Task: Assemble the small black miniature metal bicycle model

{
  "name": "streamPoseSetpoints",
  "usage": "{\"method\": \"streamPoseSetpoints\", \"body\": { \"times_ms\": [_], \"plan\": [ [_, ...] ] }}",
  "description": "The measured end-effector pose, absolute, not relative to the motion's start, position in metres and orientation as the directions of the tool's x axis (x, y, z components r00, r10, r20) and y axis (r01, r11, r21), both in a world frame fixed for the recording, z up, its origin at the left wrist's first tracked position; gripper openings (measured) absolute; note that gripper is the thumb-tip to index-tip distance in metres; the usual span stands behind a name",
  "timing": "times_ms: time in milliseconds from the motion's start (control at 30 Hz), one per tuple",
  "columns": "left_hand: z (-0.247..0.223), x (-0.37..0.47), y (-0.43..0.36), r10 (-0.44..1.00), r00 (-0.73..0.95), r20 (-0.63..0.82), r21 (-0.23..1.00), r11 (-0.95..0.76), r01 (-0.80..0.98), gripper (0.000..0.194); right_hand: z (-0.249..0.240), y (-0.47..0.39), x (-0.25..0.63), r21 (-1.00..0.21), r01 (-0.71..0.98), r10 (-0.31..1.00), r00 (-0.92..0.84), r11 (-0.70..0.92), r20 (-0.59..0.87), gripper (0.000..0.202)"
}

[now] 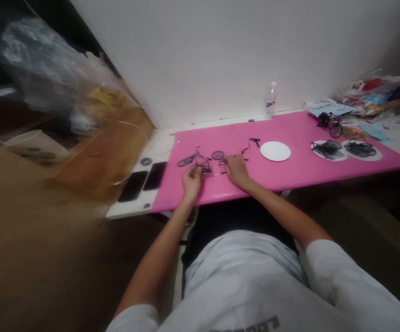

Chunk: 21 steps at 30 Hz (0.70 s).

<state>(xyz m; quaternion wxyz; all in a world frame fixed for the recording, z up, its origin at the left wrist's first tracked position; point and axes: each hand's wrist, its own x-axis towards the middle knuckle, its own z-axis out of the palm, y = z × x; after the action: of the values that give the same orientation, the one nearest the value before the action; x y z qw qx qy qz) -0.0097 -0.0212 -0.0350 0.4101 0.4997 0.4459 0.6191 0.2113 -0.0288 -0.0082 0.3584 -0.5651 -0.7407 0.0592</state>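
A miniature bicycle, dark and thin-framed with one wheel fitted at its left end, lies on the pink mat. My left hand pinches it at its near lower side, fingertips closed. To the right, my right hand is bent down over the mat with its fingers together at a small dark part; what lies under the fingertips is hidden. A loose wheel rests just beyond, between the hands. A thin rod lies between them, nearer me. Past my right hand are a curved black piece and another small black part.
A white plate sits right of the parts. Two more plates farther right hold dark pieces. Behind them stands another miniature bicycle. Two phones lie at the left table end; a bottle stands by the wall.
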Motion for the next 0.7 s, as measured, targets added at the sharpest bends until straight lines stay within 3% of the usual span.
{"method": "streamPoseSetpoints", "body": {
  "times_ms": [100,467,700],
  "plan": [
    [-0.0341,-0.0068,-0.0219,0.953,-0.168,0.252,0.961,-0.267,-0.076,0.051,-0.0101,-0.028,0.2127,-0.457,0.825,0.886,-0.108,0.333,0.45,0.03],
    [-0.0349,-0.0051,-0.0221,0.944,-0.152,0.291,0.946,-0.308,-0.099,0.043,-0.0111,-0.0345,0.212,-0.361,0.765,0.818,-0.359,0.534,0.449,0.013],
    [-0.0366,-0.0038,-0.02,0.948,-0.158,0.275,0.949,-0.294,-0.113,0.039,-0.0174,-0.0272,0.2159,-0.366,0.816,0.863,-0.289,0.448,0.413,0.025]
  ]
}}
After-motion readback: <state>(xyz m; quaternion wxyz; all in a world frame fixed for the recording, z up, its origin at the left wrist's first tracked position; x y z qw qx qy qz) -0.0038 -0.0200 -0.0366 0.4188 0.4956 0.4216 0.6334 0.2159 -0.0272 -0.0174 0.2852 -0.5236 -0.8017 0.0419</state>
